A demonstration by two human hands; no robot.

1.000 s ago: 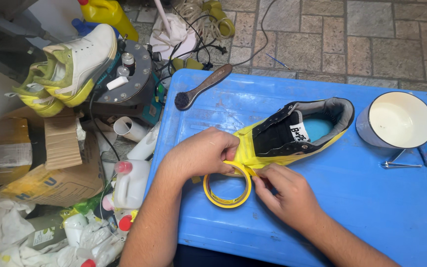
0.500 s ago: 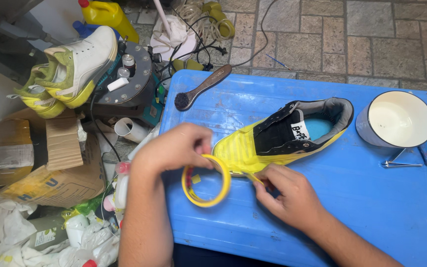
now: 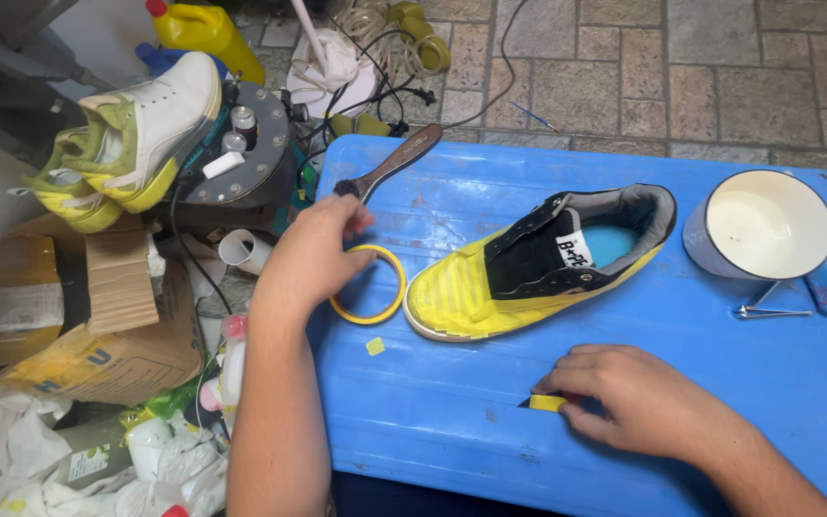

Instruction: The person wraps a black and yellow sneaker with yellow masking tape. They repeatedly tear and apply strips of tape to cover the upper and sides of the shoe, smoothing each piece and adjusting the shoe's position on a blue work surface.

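On the blue desk (image 3: 433,431) in front of me, my left hand (image 3: 313,254) rests on a yellow tape roll (image 3: 368,284), fingers curled over its far edge and gripping it flat against the desk. Just right of the roll lies a black shoe (image 3: 543,260) with its toe covered in yellow tape. My right hand (image 3: 629,397), nearer me, pinches a small yellow-handled blade (image 3: 546,403). A white pot (image 3: 768,225) stands at the far right.
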